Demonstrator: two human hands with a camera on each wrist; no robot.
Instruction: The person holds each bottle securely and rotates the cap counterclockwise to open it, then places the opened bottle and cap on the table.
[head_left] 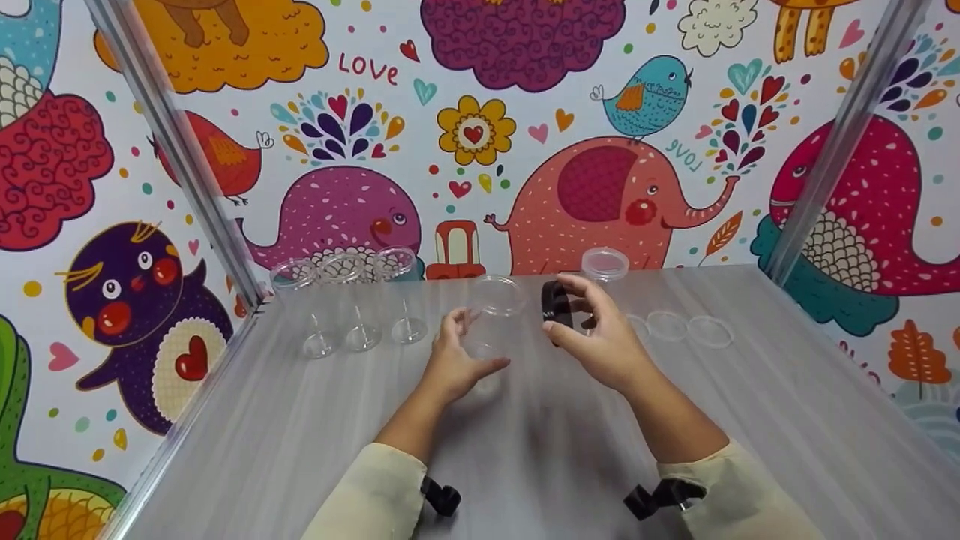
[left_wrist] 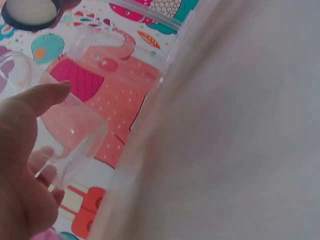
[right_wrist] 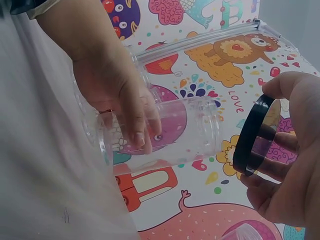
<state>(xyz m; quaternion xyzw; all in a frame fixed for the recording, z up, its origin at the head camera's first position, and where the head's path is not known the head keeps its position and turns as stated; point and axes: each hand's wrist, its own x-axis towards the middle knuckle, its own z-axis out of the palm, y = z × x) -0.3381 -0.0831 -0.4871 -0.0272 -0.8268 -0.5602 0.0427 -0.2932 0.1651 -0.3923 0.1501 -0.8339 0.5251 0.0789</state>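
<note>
A clear plastic jar point(head_left: 496, 326) stands upright with its open mouth up, in front of me near the middle of the table. My left hand point(head_left: 455, 361) grips it from the left; thumb and fingers lie on opposite sides of the jar point(right_wrist: 165, 135) in the right wrist view. Whether its base touches the table, I cannot tell. To the right of the jar's mouth and apart from it, my right hand point(head_left: 606, 334) holds a round black screw lid point(head_left: 555, 313) on edge. In the right wrist view the lid point(right_wrist: 248, 135) is pinched by its rim between thumb and fingers.
Three more clear jars point(head_left: 405, 300) stand in a row at the back left. Behind my right hand is another clear jar point(head_left: 604, 264), partly hidden. Several thin clear discs point(head_left: 710, 332) lie flat to its right on the grey table point(head_left: 757, 420). A patterned wall point(head_left: 465, 67) closes off the back.
</note>
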